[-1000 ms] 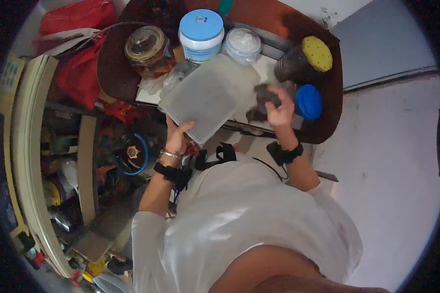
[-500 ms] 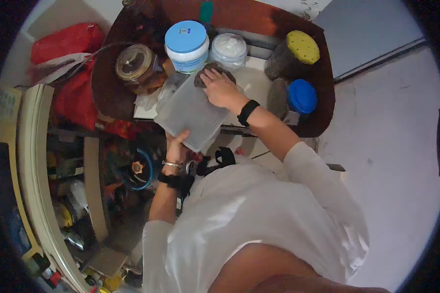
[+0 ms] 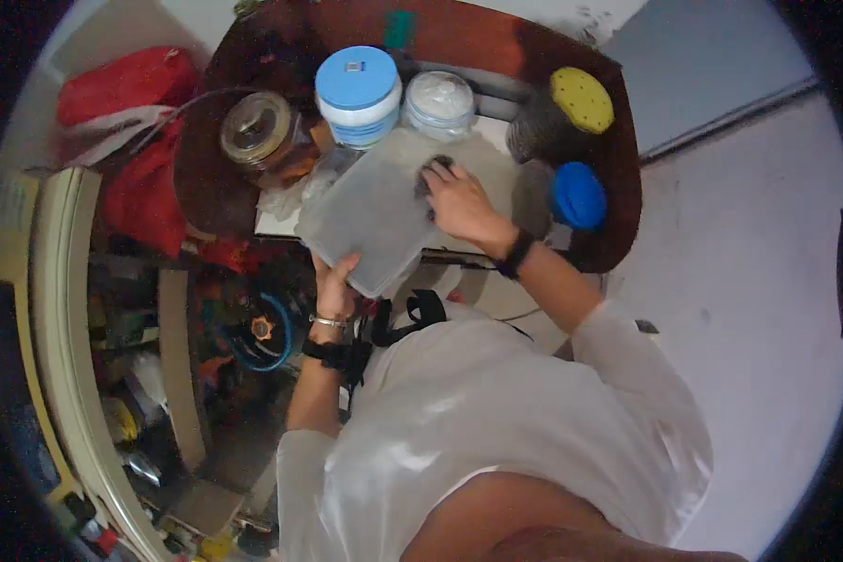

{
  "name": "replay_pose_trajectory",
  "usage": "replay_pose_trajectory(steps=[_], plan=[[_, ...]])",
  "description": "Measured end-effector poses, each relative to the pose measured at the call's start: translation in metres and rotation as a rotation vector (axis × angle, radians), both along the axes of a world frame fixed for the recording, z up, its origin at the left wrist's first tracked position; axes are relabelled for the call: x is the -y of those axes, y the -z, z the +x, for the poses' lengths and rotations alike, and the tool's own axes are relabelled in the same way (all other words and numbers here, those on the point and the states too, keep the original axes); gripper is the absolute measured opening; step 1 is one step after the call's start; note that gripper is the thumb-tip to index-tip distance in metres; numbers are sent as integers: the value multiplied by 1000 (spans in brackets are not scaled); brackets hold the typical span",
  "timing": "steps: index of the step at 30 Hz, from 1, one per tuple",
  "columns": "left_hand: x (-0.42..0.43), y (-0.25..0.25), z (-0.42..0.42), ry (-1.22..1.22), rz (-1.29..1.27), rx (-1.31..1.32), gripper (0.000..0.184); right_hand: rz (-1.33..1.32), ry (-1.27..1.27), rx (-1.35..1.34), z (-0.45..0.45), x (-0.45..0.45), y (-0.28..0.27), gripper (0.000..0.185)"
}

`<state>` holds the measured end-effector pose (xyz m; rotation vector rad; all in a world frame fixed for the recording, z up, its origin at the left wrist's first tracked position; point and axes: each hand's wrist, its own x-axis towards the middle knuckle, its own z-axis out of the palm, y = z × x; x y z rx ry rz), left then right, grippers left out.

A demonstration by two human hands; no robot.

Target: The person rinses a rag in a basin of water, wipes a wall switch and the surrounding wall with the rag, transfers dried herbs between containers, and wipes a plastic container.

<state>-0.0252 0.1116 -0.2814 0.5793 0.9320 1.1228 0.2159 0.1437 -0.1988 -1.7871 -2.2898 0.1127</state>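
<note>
A translucent, flat rectangular plastic container or lid (image 3: 365, 220) is tilted over the near edge of a brown-rimmed shelf (image 3: 618, 187). My left hand (image 3: 335, 284) grips its near left edge, thumb on top and fingers underneath. At the right side of the plastic piece is my right hand (image 3: 461, 204), closed over a dark brown-grey cloth or scrubbing pad (image 3: 431, 178). That pad is mostly covered by the fingers and touches the plastic surface or its edge; I cannot tell which.
Behind stand a blue-lidded white tub (image 3: 357, 94), a clear round jar (image 3: 438, 101) and a glass-lidded jar (image 3: 256, 131). A yellow-lidded jar (image 3: 581, 101) and a blue-lidded jar (image 3: 579, 195) stand right. Cluttered shelving (image 3: 180, 365) fills the lower left.
My right hand has slid right and toward me with the dark pad, from the far edge of the plastic piece to its right side. My left hand keeps its hold.
</note>
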Motion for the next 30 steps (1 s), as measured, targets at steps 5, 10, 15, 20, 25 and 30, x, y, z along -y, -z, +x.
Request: replay_pose_trajectory(steps=[5, 10, 15, 20, 25, 30], plan=[[2, -5, 6, 55, -10, 18, 72, -1, 73, -74, -22, -51, 8, 33], [8, -12, 15, -100, -12, 56, 70, 31, 80, -8, -8, -28, 0, 35], [4, -3, 16, -85, -8, 37, 71, 209, 188, -218, 14, 32, 28, 40], [3, 4, 12, -40, -29, 13, 71, 203, 145, -242, -3, 66, 45, 38], [2, 7, 10, -6, 37, -129, 56, -93, -536, -417, -51, 67, 34, 30], [-2, 24, -3, 81, -60, 58, 68, 67, -634, -461, -36, 45, 39, 24]])
